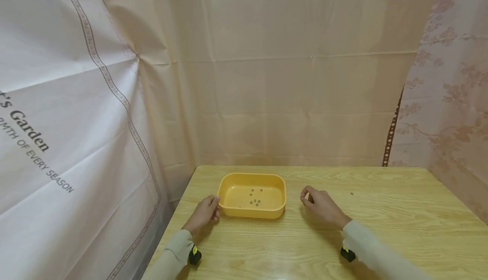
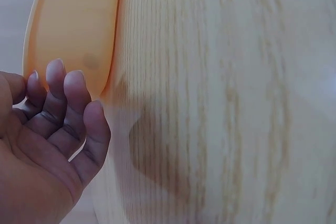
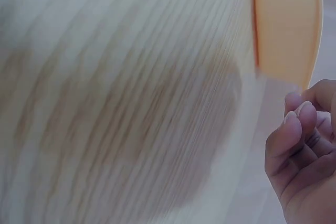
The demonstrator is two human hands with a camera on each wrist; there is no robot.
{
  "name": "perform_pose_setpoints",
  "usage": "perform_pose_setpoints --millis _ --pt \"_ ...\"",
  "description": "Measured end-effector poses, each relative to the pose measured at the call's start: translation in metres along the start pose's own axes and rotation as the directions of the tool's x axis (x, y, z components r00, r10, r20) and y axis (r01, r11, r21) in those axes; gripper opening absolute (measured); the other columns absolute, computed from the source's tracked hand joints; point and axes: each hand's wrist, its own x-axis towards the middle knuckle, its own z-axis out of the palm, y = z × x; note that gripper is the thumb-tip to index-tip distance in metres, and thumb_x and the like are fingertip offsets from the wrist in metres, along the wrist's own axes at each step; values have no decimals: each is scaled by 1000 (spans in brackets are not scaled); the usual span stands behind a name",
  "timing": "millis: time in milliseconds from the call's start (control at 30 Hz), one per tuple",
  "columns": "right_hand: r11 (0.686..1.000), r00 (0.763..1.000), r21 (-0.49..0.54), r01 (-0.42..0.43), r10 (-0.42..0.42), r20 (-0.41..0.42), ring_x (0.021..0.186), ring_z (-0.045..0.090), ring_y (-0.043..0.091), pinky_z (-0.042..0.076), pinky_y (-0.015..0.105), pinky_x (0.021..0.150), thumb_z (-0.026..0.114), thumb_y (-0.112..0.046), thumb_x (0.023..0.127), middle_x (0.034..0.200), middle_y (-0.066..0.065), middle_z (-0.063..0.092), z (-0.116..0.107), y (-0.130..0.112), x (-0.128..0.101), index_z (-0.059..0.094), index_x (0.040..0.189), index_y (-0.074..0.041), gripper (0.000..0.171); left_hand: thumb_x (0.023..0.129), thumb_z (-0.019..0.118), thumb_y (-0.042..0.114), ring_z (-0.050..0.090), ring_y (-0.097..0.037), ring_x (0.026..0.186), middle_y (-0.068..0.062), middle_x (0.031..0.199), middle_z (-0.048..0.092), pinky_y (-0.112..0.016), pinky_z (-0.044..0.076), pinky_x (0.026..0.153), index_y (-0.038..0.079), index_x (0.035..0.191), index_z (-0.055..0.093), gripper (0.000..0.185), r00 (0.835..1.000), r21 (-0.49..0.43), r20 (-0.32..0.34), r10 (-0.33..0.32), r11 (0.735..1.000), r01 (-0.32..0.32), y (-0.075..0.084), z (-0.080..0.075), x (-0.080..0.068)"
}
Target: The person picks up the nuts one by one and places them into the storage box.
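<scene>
A yellow plastic tray with rounded corners stands on the table. Inside, several small dark round pieces like nuts lie scattered on its floor. My left hand holds the tray's left end, thumb at the rim and fingers curled against the outer wall. To the right of the tray, apart from it, my right hand hovers over the table with thumb and forefinger brought together in a ring. In the right wrist view its fingertips are bunched, and I cannot tell whether something tiny is between them.
One more small dark piece lies on the wood-grain table, right of my right hand. Beige cloth hangs behind the table, with printed cloths at the sides. Each wrist wears a small black device.
</scene>
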Motion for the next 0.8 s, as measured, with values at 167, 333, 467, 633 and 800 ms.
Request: perform_pose_setpoints --millis 167,333,467,633,800 --pt "998 998 -11 -54 54 -13 47 39 5 35 23 46 61 -10 105 61 -1 53 -8 15 -4 60 108 -6 5 113 42 33 54 -13 62 -5 75 57 -25 50 57 0 96 55 40 1000 17 -7 5 1000 -5 1 0 1" --pt "995 996 -36 -91 90 -13 47 38 6 34 24 44 59 -10 106 62 0 54 -16 31 -8 59 109 -4 8 114 41 31 53 -13 62 -5 75 57 -25 50 57 0 96 54 38 1000 21 -11 3 1000 -3 2 1 1" --pt "991 993 -69 -114 112 -26 46 39 6 34 24 43 58 -11 106 63 -2 55 -22 42 -12 59 110 -3 9 113 42 33 53 -13 63 -5 75 57 -25 50 57 1 97 55 39 1000 30 -15 6 1000 -6 1 1 2" --pt "984 988 -95 -151 146 -51 46 39 8 33 24 42 56 -12 106 60 -3 52 -29 53 -17 59 110 -3 10 113 42 35 53 -14 64 -6 76 57 -25 49 57 0 98 55 40 1000 13 -10 1 1000 -1 0 1 2" --pt "979 983 -96 -180 175 -64 47 40 9 32 23 43 56 -10 105 60 -3 51 -36 60 -23 58 107 -3 8 113 42 33 53 -14 66 -9 79 58 -26 49 57 -1 103 55 38 1000 -23 0 -7 1000 7 0 1 0"
